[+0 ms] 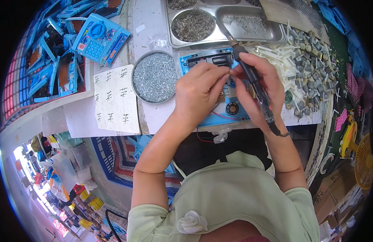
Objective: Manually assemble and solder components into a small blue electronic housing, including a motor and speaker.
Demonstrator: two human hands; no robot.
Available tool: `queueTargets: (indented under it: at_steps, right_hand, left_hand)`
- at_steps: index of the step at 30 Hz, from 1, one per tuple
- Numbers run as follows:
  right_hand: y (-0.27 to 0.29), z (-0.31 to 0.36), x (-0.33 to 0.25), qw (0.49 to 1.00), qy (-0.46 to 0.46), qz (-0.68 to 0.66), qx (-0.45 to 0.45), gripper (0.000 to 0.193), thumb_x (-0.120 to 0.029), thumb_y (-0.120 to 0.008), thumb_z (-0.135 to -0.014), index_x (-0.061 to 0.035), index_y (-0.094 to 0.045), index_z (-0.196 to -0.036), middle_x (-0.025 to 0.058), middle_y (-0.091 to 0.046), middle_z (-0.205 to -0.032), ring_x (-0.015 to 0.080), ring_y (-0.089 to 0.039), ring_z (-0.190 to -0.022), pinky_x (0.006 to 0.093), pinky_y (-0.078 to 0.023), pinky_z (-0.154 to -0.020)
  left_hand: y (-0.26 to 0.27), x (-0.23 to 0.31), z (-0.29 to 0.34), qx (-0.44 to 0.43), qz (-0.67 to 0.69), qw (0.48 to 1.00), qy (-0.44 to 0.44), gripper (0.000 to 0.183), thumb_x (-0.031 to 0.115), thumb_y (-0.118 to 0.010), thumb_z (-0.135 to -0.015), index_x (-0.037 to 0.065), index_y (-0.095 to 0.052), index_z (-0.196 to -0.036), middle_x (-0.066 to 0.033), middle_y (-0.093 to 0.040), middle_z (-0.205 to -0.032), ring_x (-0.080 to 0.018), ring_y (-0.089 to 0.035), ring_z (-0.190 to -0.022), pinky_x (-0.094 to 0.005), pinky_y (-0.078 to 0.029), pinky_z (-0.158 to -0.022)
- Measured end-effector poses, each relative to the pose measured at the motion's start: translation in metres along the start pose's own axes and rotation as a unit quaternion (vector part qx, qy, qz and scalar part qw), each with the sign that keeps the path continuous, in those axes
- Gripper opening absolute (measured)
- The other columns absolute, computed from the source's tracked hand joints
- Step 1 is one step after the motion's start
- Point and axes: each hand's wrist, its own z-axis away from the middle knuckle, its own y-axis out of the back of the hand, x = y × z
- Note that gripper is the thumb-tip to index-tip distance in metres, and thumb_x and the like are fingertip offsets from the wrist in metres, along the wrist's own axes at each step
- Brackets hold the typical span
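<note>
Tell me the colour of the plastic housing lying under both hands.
Bright blue plastic housing, seen in the head view, the only one.

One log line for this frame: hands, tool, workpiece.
left hand: pinching at blue toy housing | right hand: holds black screwdriver | round screw dish to left

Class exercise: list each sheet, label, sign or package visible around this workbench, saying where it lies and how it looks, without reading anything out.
White paper sheet: left of the round screw dish, rectangular, rows of dark handwritten marks.
Small white label: on the table beyond the dish, plain rectangle.
Cardboard boxes: floor at lower right, brown.
</note>
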Motion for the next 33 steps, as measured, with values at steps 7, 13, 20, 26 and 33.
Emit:
queueTargets:
  at_steps: [7,13,20,26,33]
  right_hand:
    - [0.001,-0.007,-0.001,1.0,0.005,-0.002,-0.009,0.055,0.009,-0.074,-0.077,-0.0052,-0.063,-0.129,0.0112,-0.067,-0.103,0.0248,-0.068,-0.088,0.032,-0.055,-0.078]
    - [-0.008,-0.017,0.005,0.997,0.072,0.009,-0.01,0.056,0.01,-0.074,-0.076,-0.0061,-0.063,-0.129,0.0114,-0.066,-0.102,0.0262,-0.065,-0.085,0.0328,-0.054,-0.075]
    - [-0.007,-0.02,0.006,0.998,0.058,0.024,-0.024,0.061,0.014,-0.072,-0.074,-0.0093,-0.063,-0.13,0.009,-0.06,-0.093,0.0232,-0.063,-0.081,0.0317,-0.052,-0.072]
    - [-0.003,-0.023,0.008,0.997,0.04,0.028,-0.054,0.059,0.012,-0.072,-0.076,-0.0106,-0.064,-0.129,0.0094,-0.063,-0.096,0.023,-0.064,-0.083,0.0319,-0.053,-0.073]
    - [-0.006,-0.015,0.012,1.0,-0.005,0.016,-0.005,0.051,0.008,-0.073,-0.082,-0.0073,-0.062,-0.129,0.0091,-0.067,-0.102,0.0189,-0.067,-0.087,0.0299,-0.055,-0.078]
  left_hand:
    - [-0.002,0.0,-0.011,0.0,0.01,1.0,-0.001,0.014,-0.002,-0.077,-0.083,0.002,-0.076,-0.097,-0.0102,-0.075,-0.091,-0.0219,-0.072,-0.08,-0.0311,-0.057,-0.071]
    - [0.006,0.003,-0.01,-0.057,0.06,0.984,0.155,0.013,-0.001,-0.075,-0.086,-0.002,-0.074,-0.099,-0.0089,-0.076,-0.088,-0.0129,-0.073,-0.076,-0.0275,-0.059,-0.069]
    - [0.012,0.003,-0.015,-0.093,0.134,0.957,0.24,0.011,0.0,-0.073,-0.088,-0.002,-0.071,-0.099,-0.0069,-0.076,-0.085,-0.0103,-0.073,-0.075,-0.0241,-0.059,-0.067]
    - [0.014,0.002,-0.016,-0.107,0.105,0.965,0.217,0.01,0.001,-0.074,-0.088,-0.002,-0.072,-0.097,-0.0076,-0.075,-0.082,-0.0126,-0.074,-0.071,-0.0263,-0.06,-0.066]
    - [0.015,0.002,-0.008,-0.098,0.22,0.929,0.282,0.011,0.001,-0.07,-0.095,-0.004,-0.073,-0.104,-0.006,-0.075,-0.09,-0.0113,-0.071,-0.077,-0.0236,-0.058,-0.069]
